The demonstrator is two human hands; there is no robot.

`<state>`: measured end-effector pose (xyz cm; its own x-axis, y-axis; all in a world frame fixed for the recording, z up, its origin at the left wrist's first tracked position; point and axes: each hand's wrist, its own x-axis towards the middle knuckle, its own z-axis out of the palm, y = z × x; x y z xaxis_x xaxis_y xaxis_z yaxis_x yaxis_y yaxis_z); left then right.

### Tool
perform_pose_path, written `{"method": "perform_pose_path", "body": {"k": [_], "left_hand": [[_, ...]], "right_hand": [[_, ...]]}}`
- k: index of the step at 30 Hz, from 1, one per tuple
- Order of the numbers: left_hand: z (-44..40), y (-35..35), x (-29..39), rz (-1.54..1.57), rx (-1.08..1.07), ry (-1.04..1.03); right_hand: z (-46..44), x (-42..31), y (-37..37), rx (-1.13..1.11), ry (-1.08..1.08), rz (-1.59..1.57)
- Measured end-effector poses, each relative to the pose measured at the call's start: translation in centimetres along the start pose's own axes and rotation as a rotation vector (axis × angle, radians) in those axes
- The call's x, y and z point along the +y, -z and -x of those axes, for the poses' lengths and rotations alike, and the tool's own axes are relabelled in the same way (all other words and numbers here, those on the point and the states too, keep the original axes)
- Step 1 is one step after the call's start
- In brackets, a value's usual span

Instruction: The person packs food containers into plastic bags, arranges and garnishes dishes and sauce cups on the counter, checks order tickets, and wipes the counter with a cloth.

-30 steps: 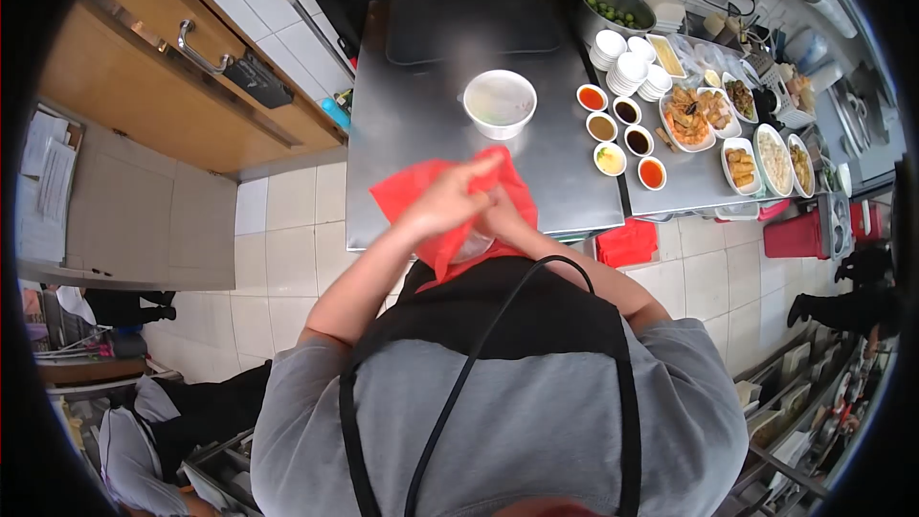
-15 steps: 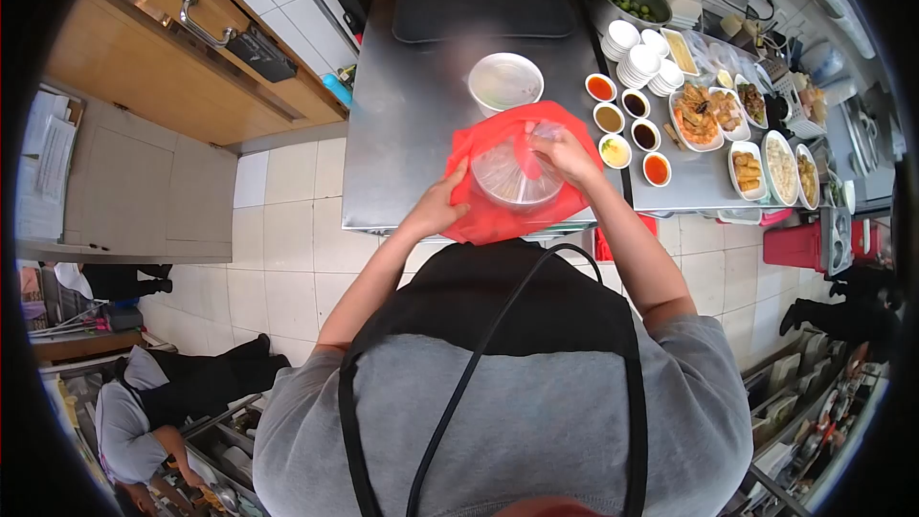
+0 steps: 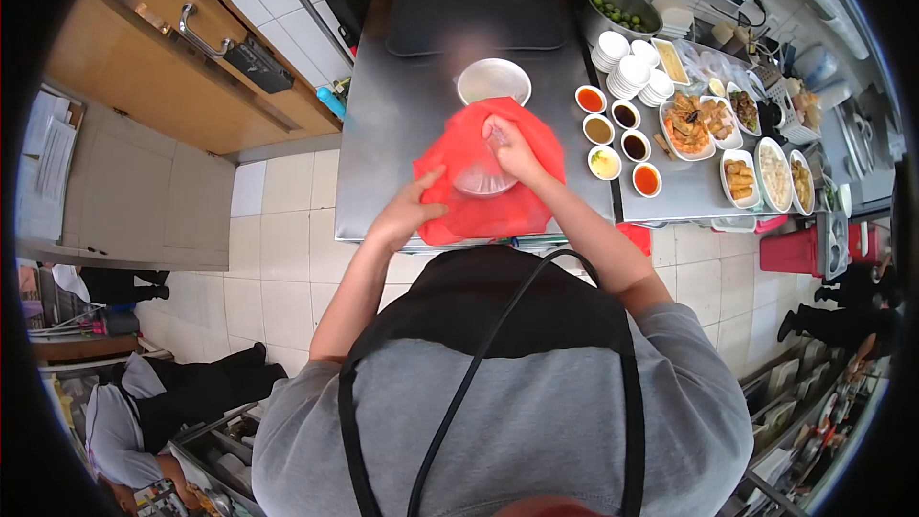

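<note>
A red plastic bag point(image 3: 459, 215) lies spread around a round container in a clear plastic bag point(image 3: 483, 180) near the counter's front edge. My right hand point(image 3: 514, 151) is closed in a pinch on the gathered top of the clear bag, above the container. At the red bag's left side, my left hand point(image 3: 402, 215) rests with thumb and forefinger apart; its other fingers are partly hidden. Just behind the bag stands a white round bowl point(image 3: 494, 83), its contents hard to make out.
To the right are small sauce cups point(image 3: 647, 180), stacks of white lids or dishes point(image 3: 632, 74) and several food trays point(image 3: 739, 180). A metal bowl of green fruit point(image 3: 622, 10) stands farther back. A dark tray point(image 3: 477, 17) lies at the rear. Another person point(image 3: 134, 421) is at lower left.
The red bag has been drawn up over more of the container, its far side now higher around my right hand. My left hand's fingers have spread, and both hands sit slightly farther left.
</note>
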<state>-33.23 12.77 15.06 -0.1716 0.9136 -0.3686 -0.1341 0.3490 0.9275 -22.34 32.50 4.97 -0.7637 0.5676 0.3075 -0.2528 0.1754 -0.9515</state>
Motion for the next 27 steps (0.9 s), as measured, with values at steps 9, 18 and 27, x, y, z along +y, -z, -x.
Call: {"method": "perform_pose_path", "body": {"k": [9,18,27], "left_hand": [[2.1,-4.9,3.9,-1.255,0.405,-0.796],[-3.2,-5.9,-3.9,-1.497,-0.139,-0.566],[-1.0,-4.9,1.9,-0.916,-0.189,-0.440]], "right_hand": [[-0.7,0.8,-0.7,0.178,-0.311,0.019],[-1.2,0.2,-3.5,0.509,-0.308,0.019],[-0.8,-2.3,-0.8,-0.015,-0.053,0.734]]}}
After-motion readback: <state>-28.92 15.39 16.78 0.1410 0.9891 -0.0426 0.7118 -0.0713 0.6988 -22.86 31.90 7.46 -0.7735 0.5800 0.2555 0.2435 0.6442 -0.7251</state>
